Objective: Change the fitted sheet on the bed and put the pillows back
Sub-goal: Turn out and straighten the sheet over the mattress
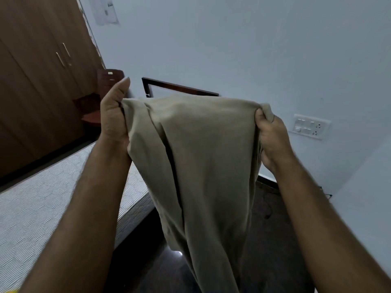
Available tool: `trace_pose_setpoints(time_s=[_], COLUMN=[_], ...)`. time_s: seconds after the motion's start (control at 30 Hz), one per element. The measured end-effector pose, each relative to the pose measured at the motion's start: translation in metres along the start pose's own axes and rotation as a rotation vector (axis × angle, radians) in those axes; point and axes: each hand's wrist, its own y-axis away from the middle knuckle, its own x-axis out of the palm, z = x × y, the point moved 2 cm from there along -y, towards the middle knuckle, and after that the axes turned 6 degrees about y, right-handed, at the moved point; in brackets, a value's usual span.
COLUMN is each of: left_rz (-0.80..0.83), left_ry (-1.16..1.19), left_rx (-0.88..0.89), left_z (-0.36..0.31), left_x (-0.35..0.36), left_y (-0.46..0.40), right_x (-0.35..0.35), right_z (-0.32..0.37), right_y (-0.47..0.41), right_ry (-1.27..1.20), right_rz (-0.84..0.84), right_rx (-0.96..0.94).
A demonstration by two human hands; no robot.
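Beige sheet (203,157), white mattress (42,204) (grey-striped).

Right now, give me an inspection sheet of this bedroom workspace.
Surface: bare mattress, no sheet on it.
Job's things: beige sheet held up, hanging toward the floor; no pillows seen.
Clutter: nothing seen.
Hands: left hand and right hand each grip a top corner of the sheet.
Cables: dark cord on floor by the wall.
Surroundings: wooden wardrobe, chair, switch panel, dark frame against the wall.
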Motion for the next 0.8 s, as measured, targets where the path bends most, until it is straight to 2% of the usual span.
trace_pose_setpoints(time_s=[0.07, 0.13, 0.2, 0.23, 0.3, 0.37, 0.4, 0.43, 0.5, 0.57, 0.67, 0.73, 0.8], left_rz=[-0.027, -0.068, -0.157, -0.2, -0.29, -0.318, -0.287, -0.252, -0.168, -0.065, 0.096, 0.151, 0.151], left_ry=[-0.048, -0.24, -0.401, -0.46, -0.529, -0.543, -0.549, -0.548, -0.505, -0.447, -0.377, -0.536, -0.833], left_rx=[0.0, -0.03, -0.077, -0.073, 0.048, 0.199, 0.211, 0.187, 0.082, 0.051, 0.064, 0.077, 0.119], left_z=[-0.003, -0.006, -0.014, -0.021, -0.033, -0.04, -0.042, -0.042, -0.042, -0.035, -0.002, 0.02, 0.041], left_x=[-0.004, -0.007, -0.011, -0.015, -0.022, -0.024, -0.023, -0.024, -0.029, -0.036, -0.054, -0.068, -0.075], left_y=[-0.002, -0.003, -0.003, -0.004, -0.004, -0.006, -0.005, -0.005, -0.004, 0.0, -0.001, 0.0, 0.004], right_x=[0.007, 0.01, 0.01, 0.009, 0.009, 0.008, 0.008, 0.007, 0.005, 0.011, 0.02, 0.034, 0.049], right_z=[-0.002, -0.005, -0.007, -0.007, -0.006, -0.01, -0.012, -0.015, -0.019, -0.016, -0.019, -0.024, -0.026], right_y=[-0.003, -0.004, -0.004, -0.003, 0.003, 0.006, 0.008, 0.007, 0.003, 0.004, 0.005, 0.007, 0.006], right_ry=[0.05, 0.137, 0.141, 0.122, 0.136, 0.407, 0.567, 0.683, 0.743, 0.679, 0.499, 0.289, 0.094], right_rz=[-0.068, -0.129, -0.092, -0.012, 0.315, 0.674, 0.796, 0.879, 0.957, 0.931, 0.775, 0.672, 0.54], right_rx=[-0.029, -0.055, -0.058, -0.043, -0.031, -0.03, 0.004, 0.06, 0.115, 0.072, 0.003, 0.015, 0.058])
